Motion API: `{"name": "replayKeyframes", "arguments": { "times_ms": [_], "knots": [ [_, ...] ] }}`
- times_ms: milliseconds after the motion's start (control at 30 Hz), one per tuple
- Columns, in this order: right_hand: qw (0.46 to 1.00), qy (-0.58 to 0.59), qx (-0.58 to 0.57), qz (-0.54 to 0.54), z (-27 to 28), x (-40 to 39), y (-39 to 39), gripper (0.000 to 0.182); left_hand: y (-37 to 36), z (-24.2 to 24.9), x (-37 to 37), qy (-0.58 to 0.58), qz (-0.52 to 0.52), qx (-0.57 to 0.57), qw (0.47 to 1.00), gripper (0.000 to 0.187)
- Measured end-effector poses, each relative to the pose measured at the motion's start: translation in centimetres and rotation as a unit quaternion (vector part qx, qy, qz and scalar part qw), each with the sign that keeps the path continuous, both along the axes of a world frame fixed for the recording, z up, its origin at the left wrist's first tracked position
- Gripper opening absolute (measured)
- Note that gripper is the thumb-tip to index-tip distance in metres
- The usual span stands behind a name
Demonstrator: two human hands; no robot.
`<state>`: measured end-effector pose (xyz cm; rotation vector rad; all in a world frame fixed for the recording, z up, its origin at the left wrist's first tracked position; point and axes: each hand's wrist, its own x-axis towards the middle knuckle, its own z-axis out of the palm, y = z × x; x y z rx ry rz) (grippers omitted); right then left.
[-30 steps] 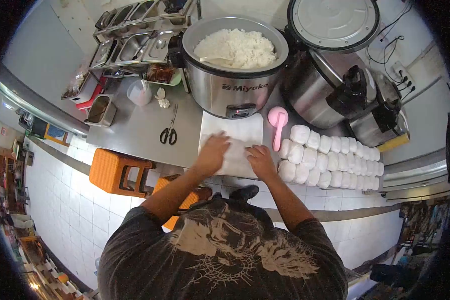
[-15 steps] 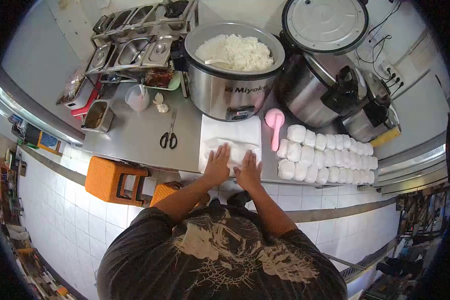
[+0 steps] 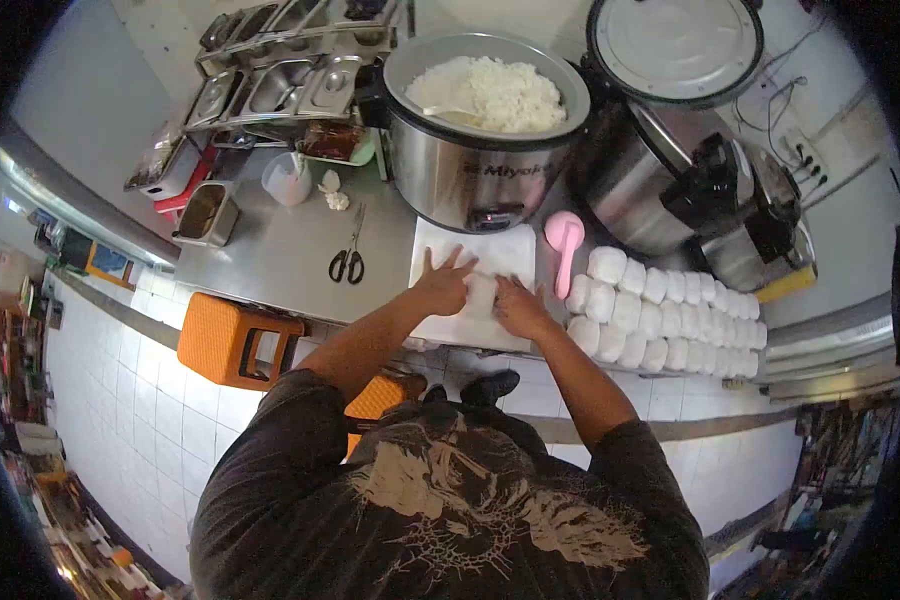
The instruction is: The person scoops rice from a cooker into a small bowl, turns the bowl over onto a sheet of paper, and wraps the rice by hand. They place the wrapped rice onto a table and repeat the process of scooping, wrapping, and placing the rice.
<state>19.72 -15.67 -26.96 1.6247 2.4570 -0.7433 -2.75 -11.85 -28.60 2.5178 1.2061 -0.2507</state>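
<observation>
White sheets of paper (image 3: 432, 240) lie on the steel counter in front of a large cooker full of white rice (image 3: 505, 95). My left hand (image 3: 444, 286) presses on the sheets with its fingers spread. On their right side rests my right hand (image 3: 519, 305), fingers apart and partly bent, touching the paper. Between the hands is a pale wrapped or folded patch (image 3: 481, 296), hard to make out. A pink scoop (image 3: 565, 240) lies to the right, beside rows of several white wrapped bundles (image 3: 625, 310).
Black-handled scissors (image 3: 348, 262), a plastic cup (image 3: 287, 180) and a metal container (image 3: 207, 213) stand left on the counter. Metal trays (image 3: 280, 88) sit behind. Another cooker (image 3: 625, 170) is back right. An orange stool (image 3: 232, 338) stands below the counter.
The view has shifted slightly. My left hand has moved up on the paper and spread its fingers, and my right hand's fingers have bent and turned inward.
</observation>
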Motion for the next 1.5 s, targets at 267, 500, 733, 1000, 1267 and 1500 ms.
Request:
{"name": "replayKeyframes", "arguments": {
  "times_ms": [267,500,733,1000,1267,1500],
  "knots": [
    [0.972,0.134,0.140,-0.136,-4.4,0.1,1.4,0.012,0.3,-0.8,2.3,-0.049,0.151,0.017,0.987,0.021],
    [0.955,0.198,0.158,-0.152,-5.5,0.5,-1.6,0.020,-4.4,-3.2,-0.3,-0.079,0.026,0.246,0.966,0.018],
    [0.940,0.214,0.261,0.042,-4.1,3.2,-4.3,0.030,-4.2,-0.7,-4.0,-0.126,-0.084,0.134,0.979,0.037],
    [0.957,0.196,0.204,0.070,-5.9,2.6,-3.2,0.024,-0.6,-2.7,-3.2,-0.154,-0.124,0.107,0.974,0.017],
    [0.963,0.236,0.117,-0.064,-6.7,1.5,-1.0,0.022,2.2,-2.2,-2.0,-0.290,0.021,-0.121,0.949,0.012],
    [0.947,0.093,0.158,-0.265,-7.5,-2.5,1.2,0.019,2.3,-5.3,1.3,-0.160,0.112,0.069,0.978,0.019]
  ]
}}
